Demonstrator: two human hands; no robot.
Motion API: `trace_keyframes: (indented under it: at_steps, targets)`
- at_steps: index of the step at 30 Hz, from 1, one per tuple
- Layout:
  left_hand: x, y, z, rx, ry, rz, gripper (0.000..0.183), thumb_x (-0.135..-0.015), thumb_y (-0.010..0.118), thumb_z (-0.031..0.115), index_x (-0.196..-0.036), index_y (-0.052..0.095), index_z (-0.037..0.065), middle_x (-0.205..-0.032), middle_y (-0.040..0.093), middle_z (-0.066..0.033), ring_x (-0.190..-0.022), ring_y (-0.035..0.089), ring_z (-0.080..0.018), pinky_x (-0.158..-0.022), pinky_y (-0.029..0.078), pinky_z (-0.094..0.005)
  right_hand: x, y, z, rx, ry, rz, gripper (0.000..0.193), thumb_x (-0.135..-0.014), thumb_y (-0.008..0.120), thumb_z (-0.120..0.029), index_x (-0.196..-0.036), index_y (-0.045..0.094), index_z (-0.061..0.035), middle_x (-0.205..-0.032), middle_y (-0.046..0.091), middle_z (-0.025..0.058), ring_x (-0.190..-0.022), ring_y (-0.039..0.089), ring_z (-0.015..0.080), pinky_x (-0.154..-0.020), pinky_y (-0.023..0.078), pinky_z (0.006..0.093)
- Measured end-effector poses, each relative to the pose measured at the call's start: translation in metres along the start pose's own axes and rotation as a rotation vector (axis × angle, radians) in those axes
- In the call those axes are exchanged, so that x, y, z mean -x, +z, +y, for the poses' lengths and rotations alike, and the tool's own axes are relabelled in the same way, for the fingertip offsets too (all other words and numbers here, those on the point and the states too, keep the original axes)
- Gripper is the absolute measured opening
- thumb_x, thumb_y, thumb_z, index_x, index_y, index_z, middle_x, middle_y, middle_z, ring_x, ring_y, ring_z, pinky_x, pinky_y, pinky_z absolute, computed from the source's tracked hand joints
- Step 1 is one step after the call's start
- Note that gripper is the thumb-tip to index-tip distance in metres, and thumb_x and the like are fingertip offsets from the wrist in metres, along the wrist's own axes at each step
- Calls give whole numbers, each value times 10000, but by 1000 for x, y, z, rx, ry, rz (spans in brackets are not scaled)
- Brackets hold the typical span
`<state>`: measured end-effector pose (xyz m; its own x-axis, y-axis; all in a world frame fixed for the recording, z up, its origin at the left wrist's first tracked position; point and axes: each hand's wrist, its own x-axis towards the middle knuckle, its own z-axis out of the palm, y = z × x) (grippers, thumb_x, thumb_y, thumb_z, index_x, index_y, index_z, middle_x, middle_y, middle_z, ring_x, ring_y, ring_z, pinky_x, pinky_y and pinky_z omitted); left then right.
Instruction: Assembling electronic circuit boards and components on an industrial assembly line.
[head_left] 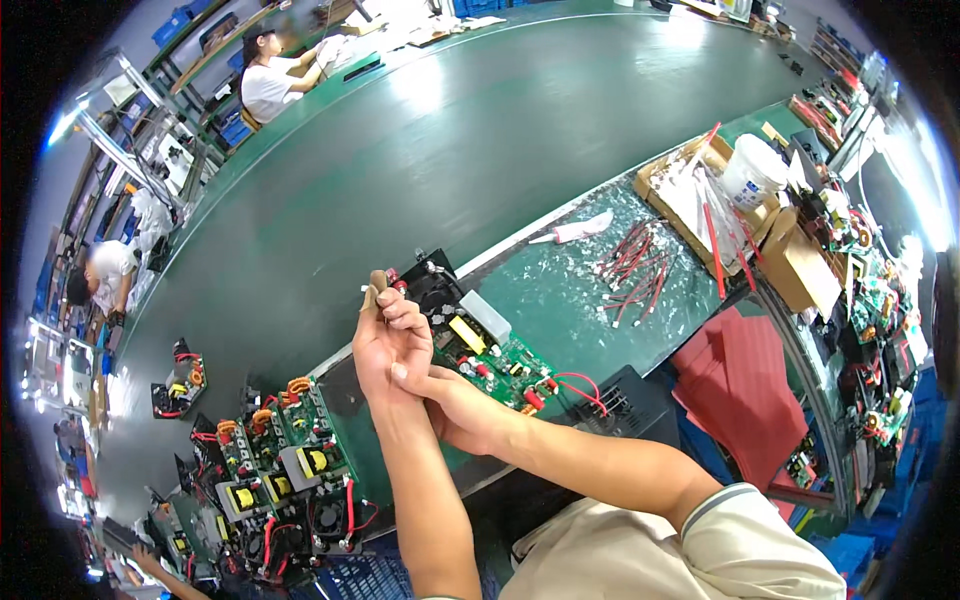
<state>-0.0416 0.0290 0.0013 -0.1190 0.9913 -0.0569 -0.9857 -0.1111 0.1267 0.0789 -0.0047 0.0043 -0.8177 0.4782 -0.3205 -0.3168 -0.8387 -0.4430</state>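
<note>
My left hand (393, 338) is raised palm up over the bench edge, its fingers curled in. Brown coverings sit on the thumb and a fingertip, which are pressed close together. A tiny white bit shows beside them; whether it is held I cannot tell. My right hand (455, 408) wraps round the left wrist, its thumb lying across the base of the palm. Behind the hands lies a green circuit board (520, 366) with a grey block, a yellow transformer and red wires. A black fan housing (430, 280) stands at its far end, partly hidden by my left fingers.
Several board assemblies (285, 470) crowd the left. Beyond runs a wide dark conveyor belt (430, 170). On the bench lie red wires (640, 265) and a white tube (585, 228); a carton (660, 180), white bucket (752, 170) and red sheets (740, 390) are at right. Two people sit across.
</note>
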Motion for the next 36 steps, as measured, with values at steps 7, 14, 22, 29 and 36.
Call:
trace_keyframes:
  at_steps: [7,14,22,29,36]
  targets:
    - [-7,-3,-20,54,-19,-64,290,-1040,514,171,-1267,568,-1,-843,558,-20,-714,535,-107,-621,492,-235,1,-7,-18,0,-12,11,578,-919,694,-459,-1288,526,-48,-1200,617,61,-1103,609,184,-939,512,361]
    - [-6,-12,-4,61,21,-44,290,-1056,459,154,-1283,541,-7,-816,522,-30,-704,504,-122,-611,471,-246,-29,-12,-4,-252,-5,-278,536,-921,686,-445,-1251,548,-45,-1185,630,76,-1087,611,198,-987,482,367]
    - [-5,6,-13,-264,-107,25,225,-1009,576,146,-1181,643,17,-853,596,-17,-707,515,-86,-602,447,-228,-8,-14,-37,47,-26,44,446,-973,650,-273,-1343,475,-96,-1315,548,39,-1234,544,189,-1043,444,403]
    - [3,2,-24,-197,-98,-13,241,-1020,544,127,-1211,618,2,-933,642,-74,-759,587,-137,-678,512,-271,-6,-33,-59,86,-64,-85,388,-940,698,-207,-1262,512,-97,-1223,563,32,-1178,537,147,-1001,443,368]
    - [10,-8,-28,-179,-242,-13,335,-1062,455,209,-1233,580,-51,-1038,675,-167,-877,669,-245,-794,570,-334,-3,-34,-66,144,-49,41,334,-911,697,-31,-1193,520,-63,-1079,550,12,-1045,560,118,-954,464,293]
